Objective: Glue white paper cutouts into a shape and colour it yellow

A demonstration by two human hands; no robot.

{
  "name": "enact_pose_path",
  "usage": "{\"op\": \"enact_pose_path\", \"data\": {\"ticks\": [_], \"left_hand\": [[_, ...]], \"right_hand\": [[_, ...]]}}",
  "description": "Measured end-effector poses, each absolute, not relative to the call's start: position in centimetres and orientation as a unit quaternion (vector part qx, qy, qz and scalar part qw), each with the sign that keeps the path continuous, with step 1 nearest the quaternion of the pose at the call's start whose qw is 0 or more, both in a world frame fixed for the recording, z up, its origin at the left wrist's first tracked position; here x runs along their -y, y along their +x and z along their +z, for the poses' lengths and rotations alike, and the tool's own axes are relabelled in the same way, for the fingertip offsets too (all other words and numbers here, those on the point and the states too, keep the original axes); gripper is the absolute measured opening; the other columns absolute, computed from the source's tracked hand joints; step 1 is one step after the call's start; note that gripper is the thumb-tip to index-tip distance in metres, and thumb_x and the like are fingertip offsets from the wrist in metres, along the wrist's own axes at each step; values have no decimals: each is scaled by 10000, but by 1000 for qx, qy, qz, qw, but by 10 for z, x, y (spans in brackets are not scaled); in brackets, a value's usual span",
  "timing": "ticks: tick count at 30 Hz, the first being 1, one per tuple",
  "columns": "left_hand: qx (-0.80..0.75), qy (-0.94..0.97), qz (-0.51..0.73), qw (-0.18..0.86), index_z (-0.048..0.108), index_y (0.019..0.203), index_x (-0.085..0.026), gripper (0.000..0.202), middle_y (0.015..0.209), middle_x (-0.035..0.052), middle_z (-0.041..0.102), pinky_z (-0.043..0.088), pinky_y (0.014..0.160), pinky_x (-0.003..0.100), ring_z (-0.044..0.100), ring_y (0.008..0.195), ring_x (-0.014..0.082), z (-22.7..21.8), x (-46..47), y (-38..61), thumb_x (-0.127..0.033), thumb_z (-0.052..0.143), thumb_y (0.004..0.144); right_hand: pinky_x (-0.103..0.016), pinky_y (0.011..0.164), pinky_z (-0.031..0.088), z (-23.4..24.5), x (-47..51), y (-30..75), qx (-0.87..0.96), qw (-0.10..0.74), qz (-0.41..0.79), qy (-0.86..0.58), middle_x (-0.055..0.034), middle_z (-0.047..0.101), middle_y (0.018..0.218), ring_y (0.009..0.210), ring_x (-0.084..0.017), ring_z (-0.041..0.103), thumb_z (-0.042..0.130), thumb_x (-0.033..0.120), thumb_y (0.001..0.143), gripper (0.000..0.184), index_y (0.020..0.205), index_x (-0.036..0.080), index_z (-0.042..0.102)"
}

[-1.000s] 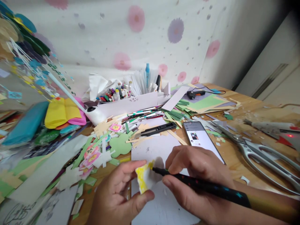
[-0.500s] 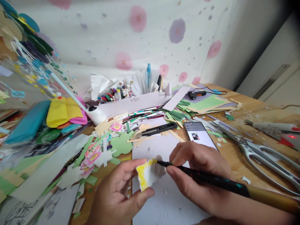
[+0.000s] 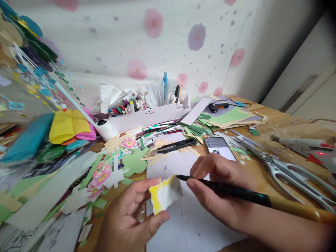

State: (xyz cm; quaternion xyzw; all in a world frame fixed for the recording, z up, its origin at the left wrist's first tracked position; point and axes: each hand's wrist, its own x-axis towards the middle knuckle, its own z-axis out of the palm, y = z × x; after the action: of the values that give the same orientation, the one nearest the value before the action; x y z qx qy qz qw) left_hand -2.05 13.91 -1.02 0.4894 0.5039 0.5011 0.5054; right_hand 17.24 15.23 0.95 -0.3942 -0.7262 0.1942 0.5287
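Between thumb and fingers, my left hand (image 3: 133, 213) pinches a small white paper piece (image 3: 168, 192) with wavy edges. Yellow colouring runs along its left side and upper edge. My right hand (image 3: 220, 189) grips a black and gold marker pen (image 3: 236, 191) with its tip at the paper's upper right edge. Both hands are above a white sheet (image 3: 181, 231) on the wooden table. A black utility knife (image 3: 177, 145) lies just beyond the paper, near a green flower-shaped cutout (image 3: 134, 163).
Large scissors (image 3: 275, 168) lie at the right, beside a lit phone (image 3: 219, 148). Behind stands a white box (image 3: 147, 115) of markers, with a glue gun (image 3: 217, 106) to its right. Paper scraps and pink painted flowers (image 3: 101, 173) spread over the left. A white stand (image 3: 106, 129) rises there.
The pen tip has moved slightly along the paper's upper edge towards its right corner, and the yellow there reaches further right. The whole view has shifted slightly.
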Motion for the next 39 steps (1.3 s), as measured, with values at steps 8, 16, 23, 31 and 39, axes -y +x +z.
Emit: {"op": "enact_pose_path", "data": {"ticks": [8,16,23,31,39], "left_hand": [[-496,516,483,505,715,873,-288,370,864,-17,809,583,740,226,750,834,198,-11,-142,-25,-121,811,556],[-525,488,496,491,715,843,-262,325,809,-6,805,574,721,227,750,778,199,-5,-140,-20,-174,816,547],[-514,464,502,518,717,844,-253,354,796,4,803,570,709,239,747,779,211,-4,-140,-20,-203,857,522],[-508,462,502,525,708,851,-236,392,767,19,789,568,742,280,738,779,231,-4,-143,-24,-280,884,504],[-490,464,519,525,719,836,-267,319,754,-13,782,557,724,253,726,756,196,-4,-143,-21,-241,857,550]], "right_hand": [[-205,446,391,10,-153,173,724,526,215,-391,32,586,587,468,-92,508,594,129,788,167,702,223,486],[-209,436,376,12,-155,173,729,524,203,-390,25,586,578,454,-90,495,593,122,777,167,690,217,487],[-229,448,382,9,-155,174,707,535,237,-397,16,582,572,470,-110,510,598,138,773,173,675,219,479],[-229,442,381,7,-158,179,686,547,297,-376,19,560,583,489,-111,497,606,147,786,176,684,220,482],[-230,429,377,8,-157,179,690,531,317,-377,18,559,571,478,-116,503,596,144,777,176,681,223,470]]}}
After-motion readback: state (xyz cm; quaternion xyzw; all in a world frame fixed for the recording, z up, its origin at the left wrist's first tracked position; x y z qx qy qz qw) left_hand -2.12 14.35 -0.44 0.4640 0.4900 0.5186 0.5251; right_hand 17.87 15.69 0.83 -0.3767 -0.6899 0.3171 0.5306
